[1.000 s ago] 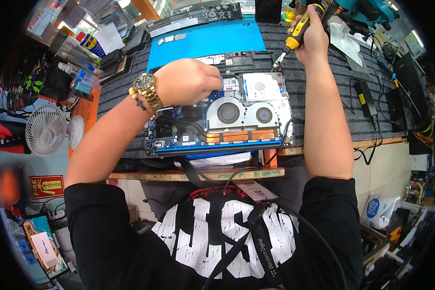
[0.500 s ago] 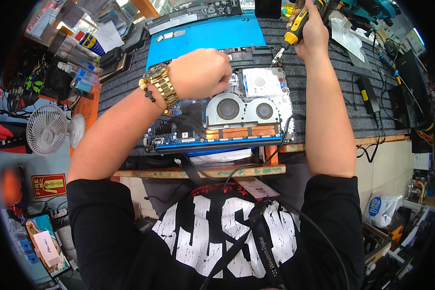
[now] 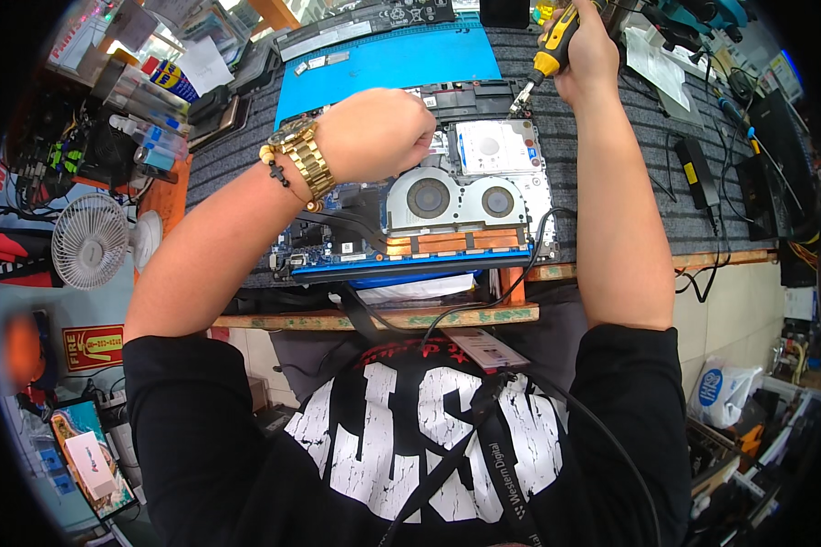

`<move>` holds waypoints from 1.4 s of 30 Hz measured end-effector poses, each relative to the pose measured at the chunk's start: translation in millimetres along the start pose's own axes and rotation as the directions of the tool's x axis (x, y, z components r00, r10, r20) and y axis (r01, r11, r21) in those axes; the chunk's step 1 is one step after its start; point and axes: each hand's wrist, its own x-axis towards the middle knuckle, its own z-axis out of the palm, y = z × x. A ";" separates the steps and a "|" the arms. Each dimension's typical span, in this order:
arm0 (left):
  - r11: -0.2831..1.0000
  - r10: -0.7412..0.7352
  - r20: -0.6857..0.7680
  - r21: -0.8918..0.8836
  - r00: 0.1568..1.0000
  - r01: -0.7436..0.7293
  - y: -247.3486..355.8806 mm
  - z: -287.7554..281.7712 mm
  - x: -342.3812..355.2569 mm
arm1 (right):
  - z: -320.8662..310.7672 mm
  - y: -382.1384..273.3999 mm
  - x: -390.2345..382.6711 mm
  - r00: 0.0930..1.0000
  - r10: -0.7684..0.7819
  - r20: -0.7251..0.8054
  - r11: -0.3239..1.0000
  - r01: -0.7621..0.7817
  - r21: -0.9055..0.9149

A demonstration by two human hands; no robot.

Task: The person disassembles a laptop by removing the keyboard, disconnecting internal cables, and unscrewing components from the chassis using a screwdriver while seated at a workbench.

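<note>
An opened laptop (image 3: 356, 214) lies on the bench, its innards facing up: two round fans (image 3: 429, 198), copper heat pipes (image 3: 461, 242) and a silver hard drive (image 3: 497, 148). My right hand (image 3: 588, 59) is wrapped round a yellow and black screwdriver (image 3: 549, 56). The tool slants down to the left, its tip by the laptop's far right corner, beyond the drive. Over the laptop's middle, left of the drive, my left hand (image 3: 374, 137) is closed; its fingertips are turned down and hidden, so what they hold cannot be made out.
Behind the laptop a blue mat (image 3: 392, 68) carries small metal pieces (image 3: 322, 62), with a long black battery (image 3: 365, 29) past it. A black power adapter (image 3: 696, 173) and cables lie to the right. Bottles and a spray can (image 3: 171, 79) crowd the left, above a white fan (image 3: 91, 239).
The whole view has shifted slightly. Both hands keep nearly the same places, the right one still gripping the screwdriver by the laptop's far right corner.
</note>
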 end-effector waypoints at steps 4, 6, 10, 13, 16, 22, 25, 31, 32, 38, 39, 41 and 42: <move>0.999 -0.039 0.001 -0.032 0.999 0.039 0.4 0.6 -1.0 | 1.2 -0.1 -0.7 1.000 -0.014 0.000 1.000 0.014 -0.011; 0.999 -0.046 0.007 -0.029 0.999 0.046 1.4 0.2 -1.4 | 1.7 -0.6 -1.4 1.000 -0.014 -0.009 1.000 0.014 -0.013; 0.999 -0.035 -0.014 -0.031 0.999 0.035 2.3 -1.6 -2.2 | 2.0 -0.9 -2.2 1.000 -0.012 0.002 1.000 0.012 -0.015; 0.999 -0.038 -0.012 -0.020 0.999 0.037 3.2 -2.6 -2.2 | 1.1 -0.6 -1.8 1.000 -0.011 0.006 1.000 0.011 -0.024; 0.998 -0.063 0.014 -0.018 0.998 0.063 4.5 -3.9 -1.6 | 0.1 -0.4 -0.2 1.000 -0.018 0.003 0.999 0.018 -0.037; 0.972 -0.168 0.077 -0.153 0.983 0.178 2.8 -11.3 0.9 | -1.2 -1.3 0.3 1.000 0.006 -0.020 0.999 -0.007 -0.045; 0.961 -0.176 0.089 -0.198 0.980 0.191 0.8 -13.3 0.9 | -1.5 -5.7 0.9 0.999 0.032 -0.028 0.995 -0.035 -0.098; 0.929 -0.196 0.059 -0.307 0.979 0.204 -3.3 -14.7 -5.4 | -15.6 -22.9 5.7 0.983 0.182 0.014 0.881 -0.157 -0.446; 0.931 -0.209 0.031 -0.299 0.977 0.209 -3.4 -16.1 -7.9 | -20.4 -24.1 5.6 0.981 0.194 0.004 0.820 -0.159 -0.550; 0.936 -0.261 -0.152 -0.280 0.953 0.211 5.7 -35.8 -39.8 | -43.0 -26.7 12.9 0.986 0.158 0.050 0.316 -0.002 -0.949; 0.925 -0.299 -0.165 -0.293 0.940 0.243 8.9 -39.1 -47.4 | -45.1 -27.8 13.6 0.987 0.154 0.044 0.213 0.011 -0.977; 0.898 -0.375 -0.196 -0.318 0.906 0.303 15.3 -45.0 -63.5 | -44.4 -29.9 14.7 0.993 0.115 0.028 0.030 0.025 -0.999; 0.861 -0.437 -0.172 -0.365 0.883 0.355 19.1 -45.9 -70.8 | -43.2 -31.5 13.3 0.996 0.092 0.022 0.021 0.021 -1.000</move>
